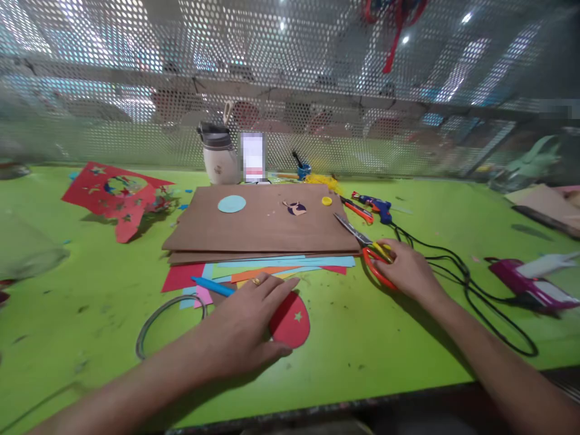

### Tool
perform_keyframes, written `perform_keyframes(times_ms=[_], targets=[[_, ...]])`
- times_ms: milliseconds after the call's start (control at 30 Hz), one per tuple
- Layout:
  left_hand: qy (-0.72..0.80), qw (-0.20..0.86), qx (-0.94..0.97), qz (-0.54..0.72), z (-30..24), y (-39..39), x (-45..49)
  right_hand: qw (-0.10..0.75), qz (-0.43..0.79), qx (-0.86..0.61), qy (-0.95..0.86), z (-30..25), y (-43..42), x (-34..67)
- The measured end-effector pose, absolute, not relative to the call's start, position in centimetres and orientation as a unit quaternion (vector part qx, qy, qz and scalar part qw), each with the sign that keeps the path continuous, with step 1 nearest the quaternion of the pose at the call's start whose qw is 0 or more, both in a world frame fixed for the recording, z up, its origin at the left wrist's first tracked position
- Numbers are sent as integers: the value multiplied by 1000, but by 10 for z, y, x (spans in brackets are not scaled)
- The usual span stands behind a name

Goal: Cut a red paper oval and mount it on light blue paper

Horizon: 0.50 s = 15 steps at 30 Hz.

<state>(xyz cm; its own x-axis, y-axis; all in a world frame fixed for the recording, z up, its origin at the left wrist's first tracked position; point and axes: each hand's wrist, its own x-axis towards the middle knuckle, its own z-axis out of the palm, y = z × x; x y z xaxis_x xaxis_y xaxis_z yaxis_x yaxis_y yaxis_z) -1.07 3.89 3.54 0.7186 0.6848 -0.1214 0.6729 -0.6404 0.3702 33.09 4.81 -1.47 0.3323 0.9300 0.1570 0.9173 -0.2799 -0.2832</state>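
My left hand [247, 323] lies flat with fingers stretched out, pressing on a red paper circle [292, 323] that has a small star on it. A blue pen [212, 286] lies just beyond the fingers. My right hand [405, 266] rests on the orange handles of a pair of scissors [369, 254], fingers curled round them; the blades point away to the left and lie on the green table [353, 338]. A stack of brown card [263, 226] sits ahead, over several coloured paper sheets [281, 269].
A blue glue gun [376, 205] with a black cable [475, 296] lies to the right. Red cut-out paper [115, 193] lies far left, a wire ring [167, 317] near left. A white bottle [220, 157] stands before the perforated metal screen. A purple tool [528, 284] sits far right.
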Motion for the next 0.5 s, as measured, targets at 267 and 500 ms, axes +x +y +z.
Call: perform_keyframes(times_ms=[267, 500], targets=[[375, 227, 899, 22, 30, 40, -18, 165, -4, -765, -622, -14, 41, 327], [341, 206, 916, 45, 24, 38, -21, 181, -51, -695, -694, 4, 36, 301]])
